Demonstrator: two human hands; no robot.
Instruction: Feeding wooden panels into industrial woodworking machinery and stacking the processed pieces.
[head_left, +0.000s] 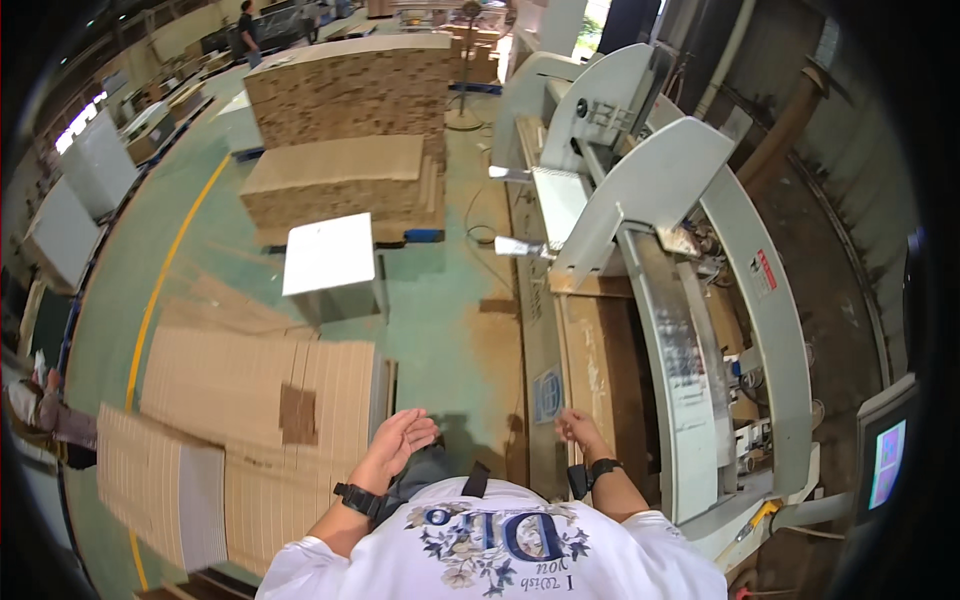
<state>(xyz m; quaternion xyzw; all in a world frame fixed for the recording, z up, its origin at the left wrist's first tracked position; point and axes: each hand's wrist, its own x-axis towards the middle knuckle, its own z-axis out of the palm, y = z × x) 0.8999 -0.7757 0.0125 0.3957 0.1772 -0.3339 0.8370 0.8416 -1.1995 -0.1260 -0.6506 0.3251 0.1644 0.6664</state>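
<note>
My left hand [402,437] is held out in front of my body, its fingers stretched and nothing in it. It hovers by the right edge of a stack of grooved tan boards [335,400], apart from them. My right hand [580,430] is raised near the long side of a large white machine [665,340]. Its fingers are loosely bent and apart, and I see nothing held in them. Both wrists carry dark bands. A smaller pile of the grooved boards [145,475] lies at the lower left, with pale edges facing right.
Ahead stands a white-topped stack [330,255], with tall piles of brown panels [345,100] behind it. A lit screen [886,462] is at the far right. A person [248,35] stands far off, and another person's sleeve [75,425] shows at the left edge.
</note>
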